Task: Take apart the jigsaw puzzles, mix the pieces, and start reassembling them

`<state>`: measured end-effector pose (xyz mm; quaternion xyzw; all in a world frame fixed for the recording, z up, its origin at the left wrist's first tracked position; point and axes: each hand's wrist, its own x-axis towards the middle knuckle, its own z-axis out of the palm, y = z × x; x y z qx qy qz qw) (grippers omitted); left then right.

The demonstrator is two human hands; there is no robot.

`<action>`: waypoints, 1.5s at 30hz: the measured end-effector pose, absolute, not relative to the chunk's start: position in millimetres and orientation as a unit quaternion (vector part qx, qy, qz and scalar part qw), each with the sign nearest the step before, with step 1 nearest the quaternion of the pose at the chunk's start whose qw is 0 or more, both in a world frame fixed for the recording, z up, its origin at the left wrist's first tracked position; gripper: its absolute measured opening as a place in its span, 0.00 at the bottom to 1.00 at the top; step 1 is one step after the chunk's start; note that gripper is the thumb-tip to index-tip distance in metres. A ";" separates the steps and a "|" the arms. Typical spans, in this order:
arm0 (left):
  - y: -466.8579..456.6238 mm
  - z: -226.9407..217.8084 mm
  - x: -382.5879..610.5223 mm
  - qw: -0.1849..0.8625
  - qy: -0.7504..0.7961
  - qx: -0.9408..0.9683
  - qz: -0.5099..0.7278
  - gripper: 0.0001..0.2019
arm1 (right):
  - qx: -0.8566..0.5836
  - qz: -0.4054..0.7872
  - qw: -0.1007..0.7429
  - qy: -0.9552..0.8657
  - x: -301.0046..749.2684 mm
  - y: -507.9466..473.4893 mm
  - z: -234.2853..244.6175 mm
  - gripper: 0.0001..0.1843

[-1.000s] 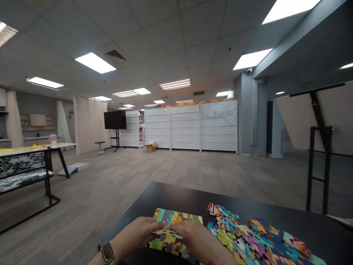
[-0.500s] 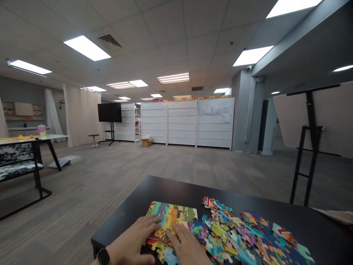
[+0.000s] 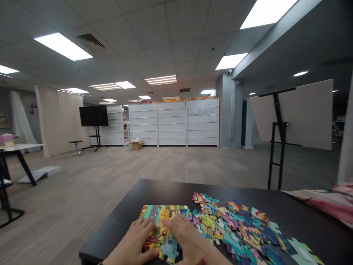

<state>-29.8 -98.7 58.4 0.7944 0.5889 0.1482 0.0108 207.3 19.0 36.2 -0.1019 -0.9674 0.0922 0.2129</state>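
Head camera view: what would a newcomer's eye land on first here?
The bright heap of jigsaw puzzle pieces on the black table at the bottom of the view stands out first. Just left of it, the left hand and right hand rest on a joined patch of puzzle. Far back, white shelving units stand beside a dark screen.

The left hand (image 3: pixel 131 240) and the right hand (image 3: pixel 188 241) are held low at the near side, just apart, palms turned down. The fingers (image 3: pixel 171 222) are kept spread and slightly curved, with the right hand reaching a little farther than the left.
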 end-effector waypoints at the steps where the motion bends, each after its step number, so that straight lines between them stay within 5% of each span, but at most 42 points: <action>1: -97.2 57.8 -28.2 0.007 0.592 0.792 0.150 0.28 | -0.102 0.087 0.218 -0.967 210.3 17.6 40.7 0.46; 7: -98.1 54.3 -36.8 0.016 0.573 0.813 0.102 0.40 | -0.137 -0.071 0.241 -0.958 196.9 19.1 1.7 0.43; 9: -102.2 52.0 -41.3 0.012 0.554 0.827 0.097 0.41 | -0.151 -0.179 0.266 -0.935 179.8 23.8 -36.0 0.29; 14: -108.7 42.3 -46.1 -0.041 0.526 0.844 0.099 0.18 | -0.169 -0.289 0.406 -0.850 148.9 19.8 -95.1 0.07; 17: -110.5 43.9 -45.1 -0.074 0.515 0.849 0.088 0.14 | -0.190 -0.273 0.391 -0.858 150.2 13.1 -86.5 0.03; 23: -103.3 41.9 -50.6 -0.056 0.482 0.866 0.118 0.18 | -0.167 -0.087 0.296 -0.936 170.6 26.5 -48.7 0.07; 27: -81.4 21.1 -63.8 -0.021 0.486 0.861 0.152 0.16 | -0.144 0.116 0.198 -0.963 190.0 30.0 -11.6 0.25; 29: -72.6 14.4 -68.4 -0.006 0.496 0.855 0.149 0.17 | -0.177 0.224 0.208 -0.936 202.7 28.1 8.7 0.37; 31: -68.4 13.4 -70.0 0.011 0.499 0.857 0.130 0.19 | -0.257 0.275 0.248 -0.893 215.6 27.1 25.3 0.35; 35: -70.4 22.3 -65.7 0.023 0.507 0.856 0.095 0.24 | -0.325 0.193 0.286 -0.881 227.7 30.9 34.5 0.27; 40: -81.3 32.4 -52.1 0.025 0.513 0.851 0.111 0.30 | -0.235 0.038 0.200 -0.950 202.3 29.7 -18.1 0.29; 45: -96.8 31.5 -36.8 -0.032 0.498 0.865 0.054 0.17 | -0.223 -0.135 0.300 -0.917 195.1 4.2 -84.4 0.28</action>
